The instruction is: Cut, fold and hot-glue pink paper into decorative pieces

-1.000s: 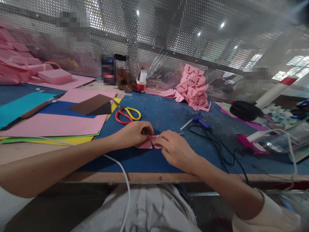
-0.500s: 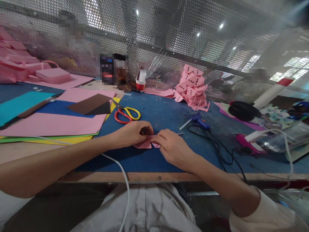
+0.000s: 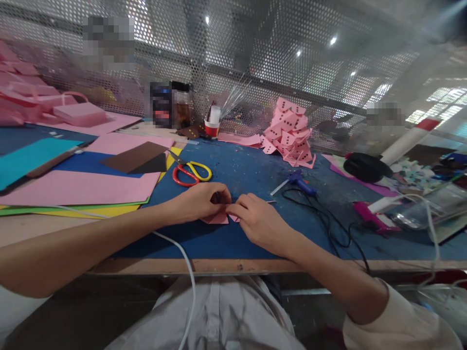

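Close to the front edge of the blue work surface [image 3: 241, 170], both my hands meet over a small folded piece of pink paper [image 3: 218, 218]. My left hand [image 3: 208, 200] is closed, its thumb and fingers pinching the paper's left part. From the other side my right hand [image 3: 258, 219] presses its fingertips together on the right part. The fingers hide much of the paper; a pointed pink corner shows between the hands. Red-and-yellow-handled scissors [image 3: 192, 174] lie just beyond my left hand. A blue glue gun [image 3: 302, 183] rests to the right, beyond my right hand.
Coloured sheets, with a pink sheet [image 3: 83, 188] on top, lie at left. Pink paper pieces with black dots [image 3: 288, 129] are piled by the perforated metal screen [image 3: 233, 43]. A red-and-white cup [image 3: 212, 129] stands there. A white cable [image 3: 188, 265] crosses the table's front edge.
Both hands stay in nearly the same place on the pink paper. The view has shifted very slightly; nothing else has visibly moved.
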Tool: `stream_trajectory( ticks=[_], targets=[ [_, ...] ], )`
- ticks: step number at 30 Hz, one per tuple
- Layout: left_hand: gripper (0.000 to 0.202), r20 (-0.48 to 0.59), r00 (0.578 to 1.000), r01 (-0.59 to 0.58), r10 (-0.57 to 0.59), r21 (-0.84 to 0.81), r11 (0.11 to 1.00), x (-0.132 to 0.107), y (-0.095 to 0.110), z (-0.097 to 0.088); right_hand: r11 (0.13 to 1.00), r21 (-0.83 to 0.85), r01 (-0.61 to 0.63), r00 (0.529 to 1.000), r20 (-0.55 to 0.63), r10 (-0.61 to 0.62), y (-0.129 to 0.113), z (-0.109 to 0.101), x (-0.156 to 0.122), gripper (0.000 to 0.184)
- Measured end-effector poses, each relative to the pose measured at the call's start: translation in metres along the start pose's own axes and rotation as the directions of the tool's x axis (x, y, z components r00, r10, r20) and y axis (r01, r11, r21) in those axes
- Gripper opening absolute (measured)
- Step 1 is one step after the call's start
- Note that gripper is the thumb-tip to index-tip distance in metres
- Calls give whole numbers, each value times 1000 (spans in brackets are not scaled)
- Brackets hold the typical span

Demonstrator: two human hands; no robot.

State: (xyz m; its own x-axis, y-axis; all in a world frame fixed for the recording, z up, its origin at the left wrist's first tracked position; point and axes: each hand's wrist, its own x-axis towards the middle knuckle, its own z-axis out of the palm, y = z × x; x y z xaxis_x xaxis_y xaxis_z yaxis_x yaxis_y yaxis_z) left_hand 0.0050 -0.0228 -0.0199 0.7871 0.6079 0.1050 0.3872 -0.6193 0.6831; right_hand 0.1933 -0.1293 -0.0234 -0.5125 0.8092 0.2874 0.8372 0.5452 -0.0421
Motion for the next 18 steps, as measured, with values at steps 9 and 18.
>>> stream_trajectory(
  ticks=[9, 18],
  targets=[
    [15, 20, 1000, 14, -14, -30, 999, 0, -1, -1, 998, 58, -7, 997, -73, 11, 3, -1, -6, 23],
    [15, 18, 999, 33, -33, -20, 999, 0, 0, -1, 998, 61, -9, 996, -88, 15, 2, -4, -8, 16]
  ],
)
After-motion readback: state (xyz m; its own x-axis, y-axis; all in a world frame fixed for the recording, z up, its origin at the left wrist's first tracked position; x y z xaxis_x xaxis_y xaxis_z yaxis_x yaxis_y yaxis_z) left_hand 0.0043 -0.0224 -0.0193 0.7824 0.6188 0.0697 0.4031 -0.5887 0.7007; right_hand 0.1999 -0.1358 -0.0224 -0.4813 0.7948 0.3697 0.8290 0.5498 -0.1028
